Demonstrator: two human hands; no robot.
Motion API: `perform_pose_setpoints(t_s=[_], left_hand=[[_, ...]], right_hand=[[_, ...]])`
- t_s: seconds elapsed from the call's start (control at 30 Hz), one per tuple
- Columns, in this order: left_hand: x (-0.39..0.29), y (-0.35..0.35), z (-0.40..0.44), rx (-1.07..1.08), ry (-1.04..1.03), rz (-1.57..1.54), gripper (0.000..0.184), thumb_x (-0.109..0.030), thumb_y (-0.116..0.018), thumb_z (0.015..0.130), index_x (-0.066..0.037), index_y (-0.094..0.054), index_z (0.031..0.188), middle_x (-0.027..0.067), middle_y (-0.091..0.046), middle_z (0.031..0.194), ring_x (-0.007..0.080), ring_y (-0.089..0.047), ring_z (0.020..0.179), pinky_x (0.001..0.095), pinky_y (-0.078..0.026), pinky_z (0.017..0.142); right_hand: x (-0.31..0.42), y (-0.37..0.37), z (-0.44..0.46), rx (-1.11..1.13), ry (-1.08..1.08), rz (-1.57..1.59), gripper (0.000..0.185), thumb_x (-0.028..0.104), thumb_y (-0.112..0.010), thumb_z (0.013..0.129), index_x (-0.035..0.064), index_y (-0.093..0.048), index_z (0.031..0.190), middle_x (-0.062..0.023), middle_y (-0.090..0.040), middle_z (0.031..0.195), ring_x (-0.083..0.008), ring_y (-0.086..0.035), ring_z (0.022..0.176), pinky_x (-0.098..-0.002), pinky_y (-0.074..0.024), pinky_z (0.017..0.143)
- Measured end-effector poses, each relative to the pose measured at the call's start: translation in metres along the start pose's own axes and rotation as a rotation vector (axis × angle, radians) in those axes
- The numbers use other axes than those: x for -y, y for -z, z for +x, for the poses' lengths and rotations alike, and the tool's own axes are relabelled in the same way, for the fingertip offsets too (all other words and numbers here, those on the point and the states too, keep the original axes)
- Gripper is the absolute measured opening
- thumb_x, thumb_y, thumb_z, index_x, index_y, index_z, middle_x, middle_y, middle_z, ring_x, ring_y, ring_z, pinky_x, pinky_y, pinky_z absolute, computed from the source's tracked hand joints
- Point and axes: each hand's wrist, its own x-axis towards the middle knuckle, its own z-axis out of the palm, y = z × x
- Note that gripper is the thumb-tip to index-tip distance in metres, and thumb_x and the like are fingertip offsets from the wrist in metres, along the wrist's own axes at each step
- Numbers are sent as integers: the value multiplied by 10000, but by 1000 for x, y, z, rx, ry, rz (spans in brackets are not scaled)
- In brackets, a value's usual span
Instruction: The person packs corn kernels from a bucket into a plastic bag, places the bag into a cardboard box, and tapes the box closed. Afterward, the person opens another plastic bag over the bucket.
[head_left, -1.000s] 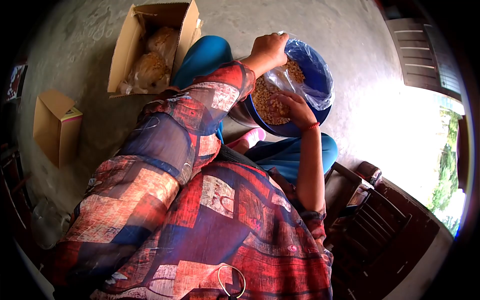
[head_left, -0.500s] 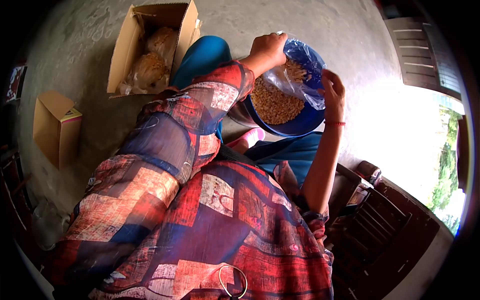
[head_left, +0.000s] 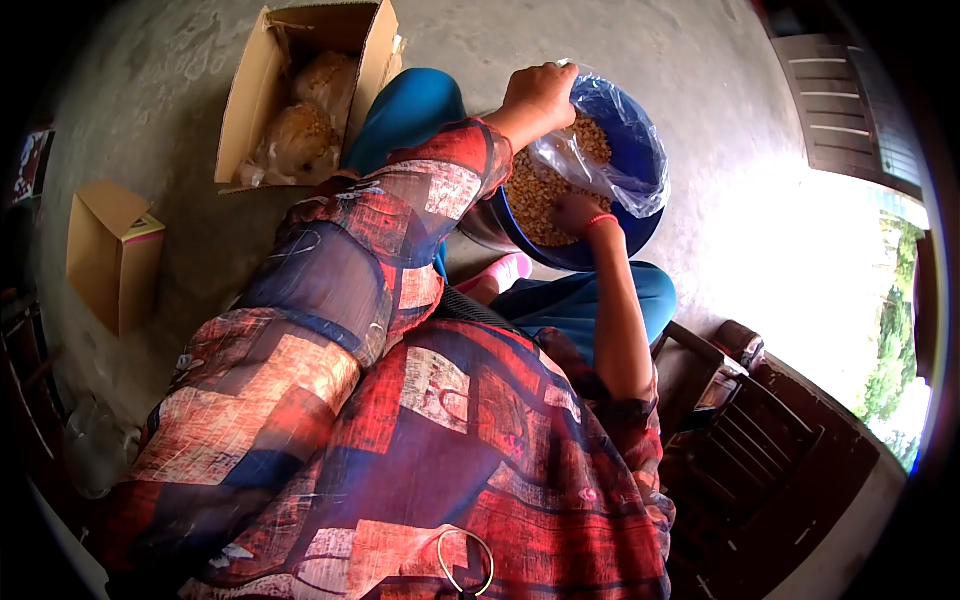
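A blue bucket (head_left: 636,234) stands in front of my knees, holding many small golden-brown pieces (head_left: 532,205), like grains or nuts. Inside it a clear plastic bag (head_left: 640,190) opens toward me, with more of the same pieces showing through it. My left hand (head_left: 543,98) is closed on the bag's edge at the bucket's far left rim. Down among the loose pieces is my right hand (head_left: 580,215), wearing a red bracelet. Its fingers are curled into the pieces and the fingertips are hidden.
An open cardboard box (head_left: 245,110) at the upper left holds filled clear bags (head_left: 303,135). A smaller carton (head_left: 118,260) stands further left on the concrete floor (head_left: 470,40). Dark wooden furniture (head_left: 750,430) is at the lower right, near a bright doorway.
My right hand has let go of the bag's right edge and moved down and left into the loose pieces. My left hand keeps its hold on the bag.
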Motion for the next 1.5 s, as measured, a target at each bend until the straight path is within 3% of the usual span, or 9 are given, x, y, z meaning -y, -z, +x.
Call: perform_pose_setpoints(t_s=[0.33, 0.5, 0.57, 0.77, 1.03, 1.2, 1.3, 1.4, 1.5], left_hand=[[1, -1, 0, 5, 0, -12, 386, -194, -584, 669, -75, -517, 1030, 119, -604, 915, 269, -587, 852, 372, -482, 714], [1, -1, 0, 6, 2, -8, 386, -192, -578, 670, -78, -516, 1033, 118, -604, 906, 272, -588, 847, 374, -483, 710], [2, -1, 0, 7, -3, -3, 388, -192, -576, 669, -79, -515, 1035, 118, -604, 901, 273, -588, 842, 375, -484, 707], [1, 1, -1, -7, -6, 4, 377, -196, -582, 666, -78, -516, 1017, 122, -606, 876, 279, -593, 821, 382, -486, 690], [1, -1, -1, -23, -13, 5, 366, -197, -580, 663, -78, -519, 1004, 122, -608, 869, 279, -594, 815, 384, -487, 682], [1, 1, 0, -11, -12, 5, 367, -194, -573, 659, -78, -519, 1003, 124, -606, 876, 281, -592, 818, 385, -487, 684], [2, 2, -1, -7, -20, 4, 372, -193, -570, 657, -78, -517, 1006, 124, -605, 879, 282, -592, 818, 386, -487, 686], [1, 1, -1, -4, -20, -2, 376, -193, -571, 654, -77, -514, 1008, 124, -603, 884, 283, -591, 819, 388, -486, 689], [2, 0, 0, -4, -15, -11, 377, -192, -573, 653, -77, -514, 1008, 124, -601, 888, 282, -590, 825, 388, -485, 692]], right_hand=[[44, 0, -1, 178, 137, 37, 331, 323, -476, 793, 78, -617, 966, -126, -623, 906, -263, -589, 810, -367, -449, 758], [58, 33, -32, 293, 44, 686, 307, 286, -516, 782, 58, -599, 969, -104, -600, 778, -169, -586, 678, -305, -490, 587], [55, 34, -39, 244, 115, 740, 258, 229, -525, 786, 45, -593, 955, -57, -576, 750, -122, -553, 611, -244, -472, 511], [41, 37, -61, 68, 108, 1531, 229, 198, -520, 818, 12, -564, 944, -64, -580, 837, -178, -606, 736, -291, -522, 615], [37, 44, -68, -40, 148, 1676, 167, 143, -446, 855, 8, -541, 881, -88, -577, 844, -197, -595, 741, -293, -520, 659], [28, 91, -85, -430, 361, 1822, 212, 138, -420, 865, 1, -536, 977, -113, -556, 975, -192, -562, 872, -315, -514, 702], [30, 106, -93, -873, 83, 1337, 260, 186, -459, 874, 55, -526, 1089, -66, -580, 927, -160, -564, 833, -240, -494, 692], [6, 88, -82, -935, -75, 925, 214, 168, -491, 858, 71, -566, 1034, -32, -593, 877, -144, -561, 770, -226, -471, 634], [-1, 58, -73, -740, 76, 917, 176, 178, -519, 810, 55, -611, 898, -57, -619, 751, -181, -598, 665, -281, -466, 602]])
